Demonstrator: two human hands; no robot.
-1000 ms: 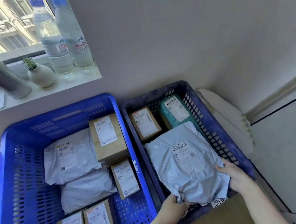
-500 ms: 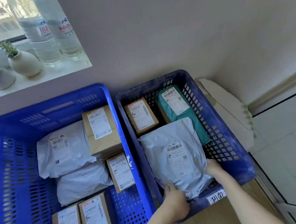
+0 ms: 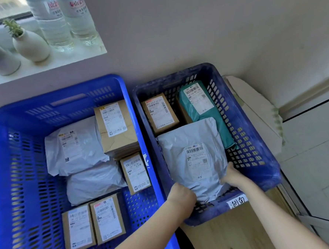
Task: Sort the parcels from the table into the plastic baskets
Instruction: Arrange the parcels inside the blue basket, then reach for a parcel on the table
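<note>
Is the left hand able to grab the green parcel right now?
Probably not straight away. The left hand is shut on the grey bag, and the green parcel lies at the far end of the same basket; nothing covers its top.

Tight quarters in the dark blue basket [image 3: 258, 157]: the grey bag [image 3: 192, 155] filled the near half of the floor, with the brown box [image 3: 159, 113] and green parcel [image 3: 205, 110] packing the far end, so only a narrow strip along the right wall lay bare. Both forearms crossed the near rim, blocking that way in. The bright blue basket [image 3: 12, 172] sat touching its left side, no gap between. There, open floor showed down the left side and at the near right corner beside the small box [image 3: 135, 172]. Above both baskets, clear air.
</note>
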